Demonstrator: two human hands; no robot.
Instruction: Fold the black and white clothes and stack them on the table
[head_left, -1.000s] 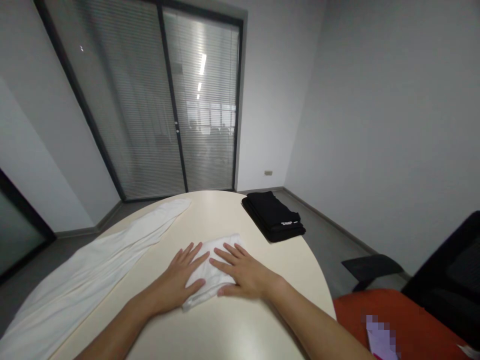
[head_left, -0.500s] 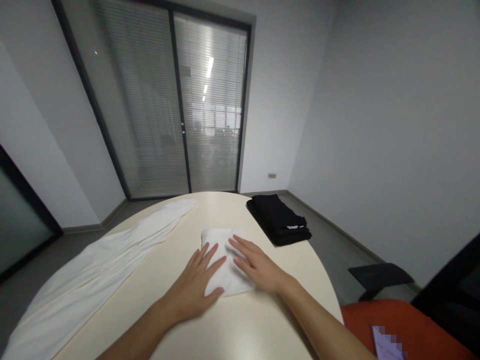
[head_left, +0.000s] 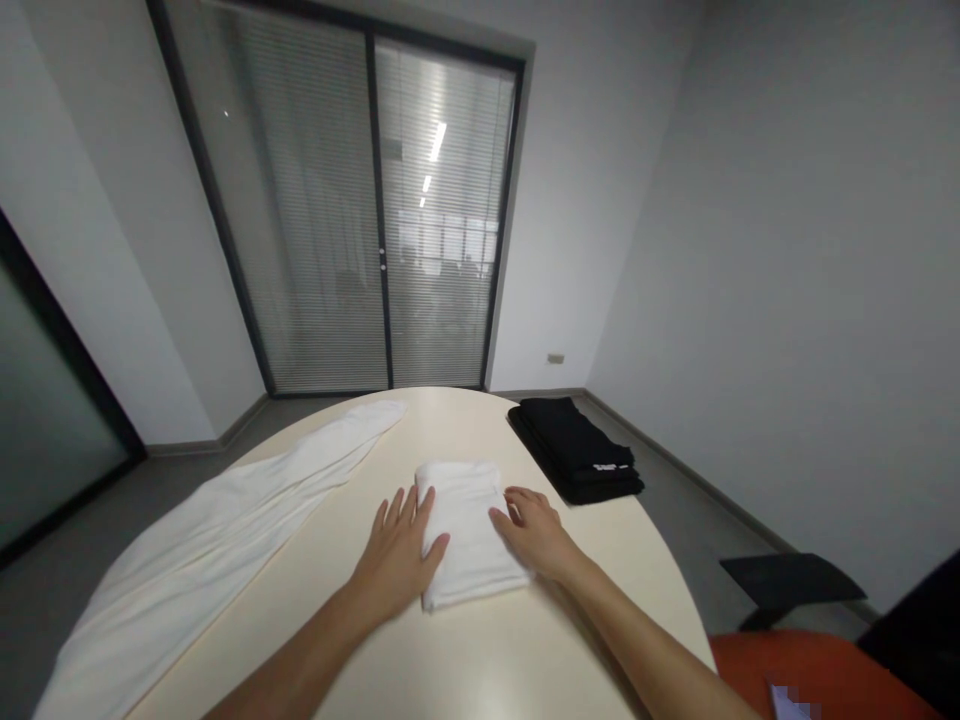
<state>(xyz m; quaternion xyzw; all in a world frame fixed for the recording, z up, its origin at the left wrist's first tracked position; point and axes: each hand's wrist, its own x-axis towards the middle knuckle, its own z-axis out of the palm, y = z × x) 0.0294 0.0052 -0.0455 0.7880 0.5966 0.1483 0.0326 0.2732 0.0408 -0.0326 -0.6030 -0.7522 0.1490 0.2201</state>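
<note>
A white cloth folded into a flat rectangle [head_left: 466, 540] lies on the round table in front of me. My left hand [head_left: 397, 555] is along the cloth's left side, fingers apart and flat, with its thumb and index finger on the edge. At the right side is my right hand [head_left: 534, 530]. Its thumb reaches onto the cloth and its other fingers bend at the right edge, apart from the thumb. Whether any fingertips go under the edge is hidden.
A long white garment [head_left: 225, 540] lies stretched along the left of the table [head_left: 480, 670]. Folded black clothes [head_left: 574, 450] are stacked near the right rim. An orange chair [head_left: 795, 670] with a black armrest [head_left: 795, 580] stands at the right.
Both hands have moved apart, from on top of the folded cloth to its left and right sides. The whole view has shifted slightly as my head turned left.
</note>
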